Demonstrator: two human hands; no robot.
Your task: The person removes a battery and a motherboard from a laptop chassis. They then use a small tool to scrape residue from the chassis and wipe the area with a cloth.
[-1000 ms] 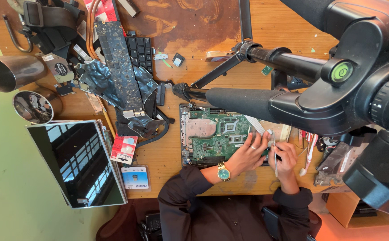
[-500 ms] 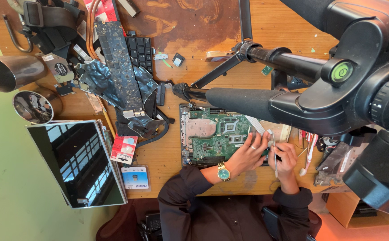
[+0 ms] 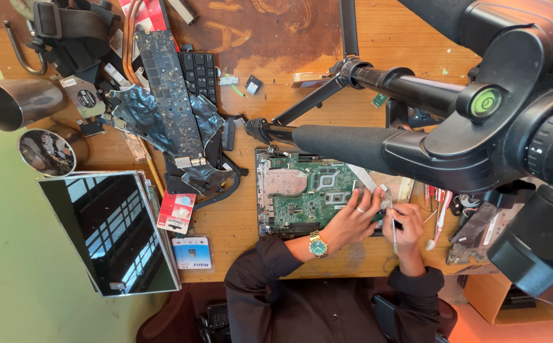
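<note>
left hand (image 3: 353, 219): flat, fingers spread forward | right hand (image 3: 408, 222): fingers curled, pinching | wrists close together

Overhead view of a wooden workbench (image 3: 276, 82). A left hand (image 3: 353, 219) rests on a green circuit board (image 3: 308, 190); the right hand (image 3: 406, 225), just beside it, holds a thin tool (image 3: 393, 222). A detached screen panel (image 3: 108, 232) lies left; a black tripod (image 3: 378, 136) crosses above.
</note>
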